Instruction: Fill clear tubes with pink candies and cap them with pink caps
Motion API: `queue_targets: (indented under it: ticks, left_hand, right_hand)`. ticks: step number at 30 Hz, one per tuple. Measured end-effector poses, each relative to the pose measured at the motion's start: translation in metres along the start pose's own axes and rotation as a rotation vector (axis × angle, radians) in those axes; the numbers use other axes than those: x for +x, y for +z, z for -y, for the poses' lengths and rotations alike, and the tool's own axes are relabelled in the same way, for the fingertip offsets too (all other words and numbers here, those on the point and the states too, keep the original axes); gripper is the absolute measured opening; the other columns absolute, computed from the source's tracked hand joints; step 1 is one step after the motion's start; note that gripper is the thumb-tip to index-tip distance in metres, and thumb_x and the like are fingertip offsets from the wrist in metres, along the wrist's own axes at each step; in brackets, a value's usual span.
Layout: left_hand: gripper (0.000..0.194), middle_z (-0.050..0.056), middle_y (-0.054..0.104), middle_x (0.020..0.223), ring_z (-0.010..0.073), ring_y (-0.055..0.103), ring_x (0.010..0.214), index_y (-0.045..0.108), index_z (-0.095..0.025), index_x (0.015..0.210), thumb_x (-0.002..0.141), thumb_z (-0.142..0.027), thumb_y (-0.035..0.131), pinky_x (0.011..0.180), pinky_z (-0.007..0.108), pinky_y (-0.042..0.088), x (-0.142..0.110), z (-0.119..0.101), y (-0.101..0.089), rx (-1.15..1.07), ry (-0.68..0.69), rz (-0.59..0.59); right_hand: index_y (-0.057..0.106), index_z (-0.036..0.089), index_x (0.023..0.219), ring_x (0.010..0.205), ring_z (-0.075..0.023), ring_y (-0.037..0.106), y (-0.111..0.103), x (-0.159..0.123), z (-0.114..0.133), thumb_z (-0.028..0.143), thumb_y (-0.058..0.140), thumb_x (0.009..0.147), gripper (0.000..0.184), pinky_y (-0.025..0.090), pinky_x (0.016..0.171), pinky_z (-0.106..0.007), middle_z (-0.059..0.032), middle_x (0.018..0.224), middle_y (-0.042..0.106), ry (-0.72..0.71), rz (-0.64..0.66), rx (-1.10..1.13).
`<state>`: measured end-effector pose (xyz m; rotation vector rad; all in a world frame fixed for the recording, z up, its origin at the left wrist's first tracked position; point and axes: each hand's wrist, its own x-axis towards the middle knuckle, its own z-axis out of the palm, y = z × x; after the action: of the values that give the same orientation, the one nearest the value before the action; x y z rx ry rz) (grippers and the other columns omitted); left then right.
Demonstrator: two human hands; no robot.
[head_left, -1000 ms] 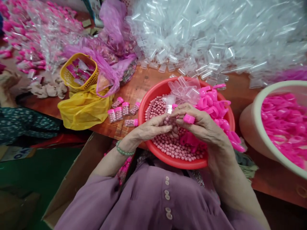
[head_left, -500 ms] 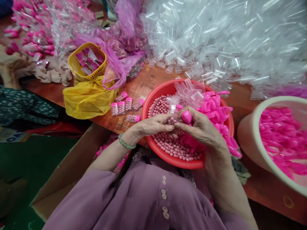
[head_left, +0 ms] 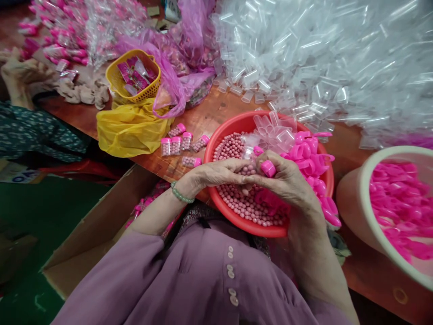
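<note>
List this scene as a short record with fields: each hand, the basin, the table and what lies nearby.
left hand: left hand over the red basin, fingertips meeting the right hand's
right hand: right hand pinches a pink cap
basin contents: pink beads, pink caps, clear tubes
table: five filled capped vials left of the basin
behind: heap of clear tubes
right: pale tub of pink caps
left: yellow basket above a yellow bag
</note>
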<state>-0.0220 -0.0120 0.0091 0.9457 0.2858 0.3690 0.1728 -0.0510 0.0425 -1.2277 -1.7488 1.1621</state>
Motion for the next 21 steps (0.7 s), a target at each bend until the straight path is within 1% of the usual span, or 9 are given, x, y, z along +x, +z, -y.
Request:
queue_targets:
  ticks: [2, 5, 8, 11, 14, 17, 19, 21]
  left_hand:
    - [0.041, 0.0, 0.059, 0.083, 0.0111, 0.063, 0.072, 0.062, -0.013, 0.092, 0.071, -0.037, 0.088, 0.069, 0.024, 0.055, 0.0, -0.002, 0.001, 0.0, -0.01, -0.005]
    - [0.035, -0.001, 0.06, 0.076, 0.0104, 0.061, 0.07, 0.06, -0.014, 0.083, 0.067, -0.024, 0.089, 0.069, 0.024, 0.054, 0.0, -0.003, 0.001, 0.001, -0.033, -0.01]
    - [0.036, 0.0, 0.064, 0.076, 0.0112, 0.062, 0.07, 0.062, -0.013, 0.088, 0.064, -0.017, 0.089, 0.069, 0.026, 0.055, -0.001, -0.003, 0.001, 0.004, -0.044, -0.012]
    - [0.041, 0.001, 0.066, 0.077, 0.0127, 0.065, 0.069, 0.065, -0.013, 0.098, 0.066, -0.022, 0.09, 0.071, 0.029, 0.057, -0.003, -0.001, -0.001, -0.056, -0.032, -0.025]
    - [0.042, 0.002, 0.067, 0.081, 0.013, 0.067, 0.072, 0.066, -0.014, 0.102, 0.072, -0.035, 0.088, 0.072, 0.029, 0.059, -0.003, 0.0, -0.005, -0.178, -0.015, -0.056]
    - [0.041, 0.004, 0.068, 0.079, 0.0127, 0.066, 0.071, 0.067, -0.013, 0.097, 0.08, -0.047, 0.08, 0.07, 0.028, 0.059, 0.001, 0.0, -0.008, -0.274, 0.011, -0.113]
    - [0.039, 0.002, 0.064, 0.072, 0.0108, 0.062, 0.063, 0.065, -0.012, 0.091, 0.082, -0.048, 0.078, 0.062, 0.025, 0.057, 0.004, 0.0, -0.007, -0.27, 0.046, -0.169]
    - [0.038, -0.001, 0.06, 0.064, 0.0089, 0.057, 0.055, 0.063, -0.012, 0.085, 0.08, -0.046, 0.079, 0.052, 0.02, 0.051, 0.007, 0.001, -0.005, -0.237, 0.094, -0.208]
  right_hand:
    - [0.048, 0.021, 0.067, 0.064, -0.0108, 0.044, 0.002, 0.001, 0.0, 0.049, 0.084, 0.075, 0.047, 0.039, 0.059, -0.027, 0.0047, 0.068, 0.047, 0.036, -0.014, 0.047]
    - [0.048, 0.021, 0.066, 0.064, -0.011, 0.046, 0.006, 0.002, 0.001, 0.048, 0.089, 0.068, 0.049, 0.042, 0.058, -0.027, 0.0051, 0.067, 0.047, 0.063, -0.076, 0.173]
    - [0.049, 0.021, 0.067, 0.058, -0.0086, 0.043, 0.007, 0.001, 0.001, 0.049, 0.087, 0.071, 0.048, 0.038, 0.052, -0.025, 0.005, 0.068, 0.049, 0.09, -0.146, 0.309]
    - [0.057, 0.023, 0.078, 0.048, -0.0065, 0.035, 0.005, 0.0, -0.002, 0.057, 0.077, 0.08, 0.04, 0.029, 0.045, -0.024, 0.0062, 0.062, 0.048, 0.145, -0.173, 0.316]
    - [0.059, 0.025, 0.088, 0.043, -0.0074, 0.032, 0.003, -0.001, -0.007, 0.067, 0.068, 0.084, 0.043, 0.026, 0.043, -0.024, 0.008, 0.054, 0.043, 0.172, -0.185, 0.272]
    - [0.056, 0.028, 0.094, 0.043, -0.0087, 0.034, 0.004, -0.001, -0.01, 0.07, 0.068, 0.082, 0.044, 0.026, 0.041, -0.024, 0.0084, 0.055, 0.043, 0.189, -0.181, 0.283]
    - [0.055, 0.029, 0.093, 0.044, -0.0091, 0.035, 0.005, -0.001, -0.009, 0.069, 0.067, 0.084, 0.043, 0.027, 0.041, -0.024, 0.0077, 0.057, 0.044, 0.189, -0.183, 0.28]
    - [0.055, 0.028, 0.092, 0.044, -0.0089, 0.034, 0.006, -0.002, -0.006, 0.068, 0.064, 0.087, 0.041, 0.027, 0.041, -0.025, 0.0077, 0.057, 0.042, 0.185, -0.192, 0.268]
